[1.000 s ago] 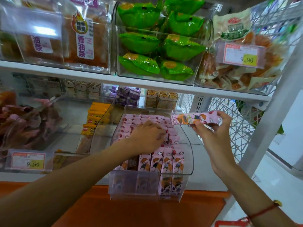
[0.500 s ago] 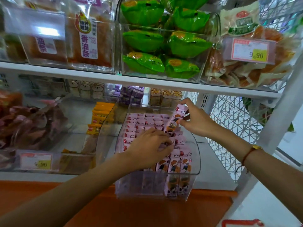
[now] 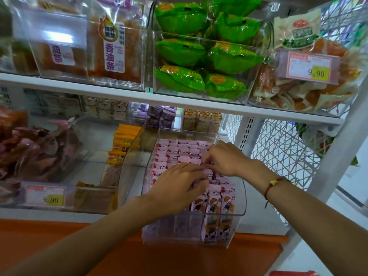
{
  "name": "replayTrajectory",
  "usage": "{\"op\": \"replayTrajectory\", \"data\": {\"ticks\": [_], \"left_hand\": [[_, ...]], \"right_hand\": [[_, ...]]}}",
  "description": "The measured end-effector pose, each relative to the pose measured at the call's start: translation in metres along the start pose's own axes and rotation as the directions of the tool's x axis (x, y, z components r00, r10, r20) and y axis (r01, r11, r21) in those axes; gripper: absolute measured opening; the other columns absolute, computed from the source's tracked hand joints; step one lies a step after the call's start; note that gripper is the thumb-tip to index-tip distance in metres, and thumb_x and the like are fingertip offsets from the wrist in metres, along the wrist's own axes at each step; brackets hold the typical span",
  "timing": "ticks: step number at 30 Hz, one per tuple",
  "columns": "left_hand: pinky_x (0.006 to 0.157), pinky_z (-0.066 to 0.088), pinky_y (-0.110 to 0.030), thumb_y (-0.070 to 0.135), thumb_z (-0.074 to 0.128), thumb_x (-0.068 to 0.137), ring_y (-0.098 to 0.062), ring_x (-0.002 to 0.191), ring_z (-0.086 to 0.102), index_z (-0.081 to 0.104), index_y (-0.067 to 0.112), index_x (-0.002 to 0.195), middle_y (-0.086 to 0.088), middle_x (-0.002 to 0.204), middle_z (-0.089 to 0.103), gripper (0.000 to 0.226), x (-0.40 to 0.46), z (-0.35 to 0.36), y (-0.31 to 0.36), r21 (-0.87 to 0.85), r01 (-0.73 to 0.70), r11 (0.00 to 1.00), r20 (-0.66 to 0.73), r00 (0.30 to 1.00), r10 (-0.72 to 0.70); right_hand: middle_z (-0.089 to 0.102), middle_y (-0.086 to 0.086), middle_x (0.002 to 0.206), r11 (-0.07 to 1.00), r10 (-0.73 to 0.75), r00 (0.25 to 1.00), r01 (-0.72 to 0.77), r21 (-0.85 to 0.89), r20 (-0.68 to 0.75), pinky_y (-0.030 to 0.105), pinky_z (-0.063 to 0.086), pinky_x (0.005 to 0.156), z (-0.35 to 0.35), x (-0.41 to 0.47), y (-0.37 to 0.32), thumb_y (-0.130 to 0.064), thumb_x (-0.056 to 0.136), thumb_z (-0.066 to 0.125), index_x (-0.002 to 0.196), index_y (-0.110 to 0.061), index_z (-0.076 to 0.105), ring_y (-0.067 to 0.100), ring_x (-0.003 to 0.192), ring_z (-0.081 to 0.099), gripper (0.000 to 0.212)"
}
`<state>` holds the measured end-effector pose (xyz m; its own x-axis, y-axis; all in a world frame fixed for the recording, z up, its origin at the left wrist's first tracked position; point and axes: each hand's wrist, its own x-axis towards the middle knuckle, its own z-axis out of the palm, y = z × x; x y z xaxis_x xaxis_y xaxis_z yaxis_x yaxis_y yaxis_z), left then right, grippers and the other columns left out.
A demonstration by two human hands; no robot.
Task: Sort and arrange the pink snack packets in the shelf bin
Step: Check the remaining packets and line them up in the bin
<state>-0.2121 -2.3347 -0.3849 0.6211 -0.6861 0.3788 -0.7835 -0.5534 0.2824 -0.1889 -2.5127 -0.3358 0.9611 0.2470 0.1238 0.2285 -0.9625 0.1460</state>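
Note:
A clear plastic bin [image 3: 242, 196] on the lower shelf holds rows of pink snack packets [image 3: 180, 149] with cartoon figures on them. Both hands are inside the bin, over its middle. My left hand [image 3: 178, 185] lies palm down on the packets with fingers curled onto them. My right hand [image 3: 223, 158] sits just behind and to the right of it, fingertips pinched down among the packets where the two hands meet. The packets under the hands are hidden. Upright packets [image 3: 214, 204] stand at the bin's front.
Left of the bin is a clear bin with yellow packets [image 3: 122, 141] and a 9.90 price tag [image 3: 45, 196]. The shelf above [image 3: 179, 100] carries green packets [image 3: 199, 54] and other snack bins. A white wire mesh panel [image 3: 282, 156] closes the right side.
My right hand brought the pink packet it held down into the bin and now presses among the packets beside the left hand. The left hand stayed on the packets.

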Motion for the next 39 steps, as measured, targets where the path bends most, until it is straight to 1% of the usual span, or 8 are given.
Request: {"op": "replayTrajectory", "data": {"ticks": [4,8,15,21,26,30,35,39], "left_hand": [[0.107,0.027,-0.024,0.037,0.040,0.100,-0.006,0.129,0.037,0.054,0.028,0.132,0.011,0.141,0.048,0.036,-0.005,-0.003,0.002,0.016,0.016,1.000,-0.052,0.999,-0.016],[0.101,0.027,-0.020,0.031,0.041,0.100,-0.005,0.124,0.041,0.053,0.029,0.131,0.013,0.134,0.054,0.033,-0.006,-0.008,0.003,0.003,0.002,1.000,-0.061,0.998,-0.001],[0.105,0.026,-0.026,0.036,0.037,0.101,-0.008,0.127,0.036,0.034,0.031,0.145,0.009,0.139,0.050,0.045,-0.006,0.000,0.006,0.039,-0.015,0.999,0.000,1.000,0.015],[0.102,0.031,-0.029,0.040,0.035,0.101,-0.011,0.122,0.040,0.044,0.031,0.139,0.007,0.135,0.055,0.041,-0.005,0.003,0.002,0.030,-0.008,1.000,0.007,1.000,0.007],[0.101,0.039,-0.030,0.036,0.041,0.100,-0.010,0.114,0.051,0.058,0.029,0.125,0.009,0.125,0.061,0.031,-0.005,-0.001,0.002,0.009,0.019,1.000,-0.049,0.999,-0.018],[0.067,0.053,-0.014,0.026,0.052,0.096,0.005,0.088,0.060,0.059,0.029,0.115,0.011,0.110,0.062,0.020,-0.001,-0.014,0.006,-0.483,0.199,0.853,-0.192,0.926,-0.325],[0.065,0.047,-0.004,0.043,0.063,0.085,0.014,0.095,0.055,0.049,0.029,0.125,0.021,0.113,0.053,0.045,-0.002,-0.030,0.013,-0.697,0.111,0.708,-0.191,0.923,-0.333],[0.074,0.051,-0.012,0.041,0.069,0.079,0.003,0.096,0.059,0.056,0.027,0.118,0.018,0.111,0.061,0.043,-0.006,-0.026,0.013,-0.623,0.134,0.771,-0.150,0.947,-0.285]], "right_hand": [[0.067,-0.006,0.115,0.998,-0.050,0.992,0.046,0.043,0.117,0.027,0.043,0.082,-0.010,0.002,0.002,-0.020,0.094,0.053,0.114,-0.028,0.068,0.018,0.106,0.056,0.027],[0.065,-0.001,0.121,0.989,-0.038,0.998,0.045,0.144,-0.048,0.033,0.047,0.085,-0.018,-0.011,0.003,-0.012,0.092,0.049,0.113,-0.024,0.069,0.019,0.109,0.057,0.032],[0.062,-0.005,0.106,0.996,-0.012,0.997,0.018,0.082,-0.074,0.028,0.035,0.078,-0.007,-0.027,-0.003,-0.041,0.085,0.065,0.098,-0.028,0.073,0.017,0.105,0.047,0.020],[0.063,-0.001,0.111,0.975,0.116,0.962,-0.062,0.215,-0.246,0.028,0.035,0.080,-0.007,-0.030,-0.008,-0.025,0.084,0.067,0.084,-0.024,0.066,0.015,0.108,0.046,0.002],[0.058,-0.013,0.084,0.709,0.451,0.776,-0.012,0.705,-0.441,0.006,0.041,0.057,-0.020,-0.043,-0.017,-0.014,0.092,0.058,0.084,-0.018,0.052,-0.005,0.077,0.055,0.010],[0.064,0.000,0.086,0.460,0.689,0.542,0.186,0.868,-0.481,0.007,0.044,0.058,-0.021,-0.061,-0.027,-0.014,0.093,0.058,0.090,-0.011,0.057,-0.010,0.072,0.059,0.004],[0.068,-0.003,0.082,-0.001,0.743,0.657,0.188,0.982,-0.125,0.014,0.051,0.066,-0.015,-0.074,-0.033,-0.018,0.091,0.061,0.095,-0.009,0.060,0.001,0.071,0.064,0.011],[0.070,-0.006,0.071,-0.092,0.690,0.724,0.126,0.988,-0.028,0.016,0.053,0.069,-0.010,-0.077,-0.042,-0.021,0.089,0.063,0.096,-0.008,0.060,0.000,0.068,0.065,0.015]]}}
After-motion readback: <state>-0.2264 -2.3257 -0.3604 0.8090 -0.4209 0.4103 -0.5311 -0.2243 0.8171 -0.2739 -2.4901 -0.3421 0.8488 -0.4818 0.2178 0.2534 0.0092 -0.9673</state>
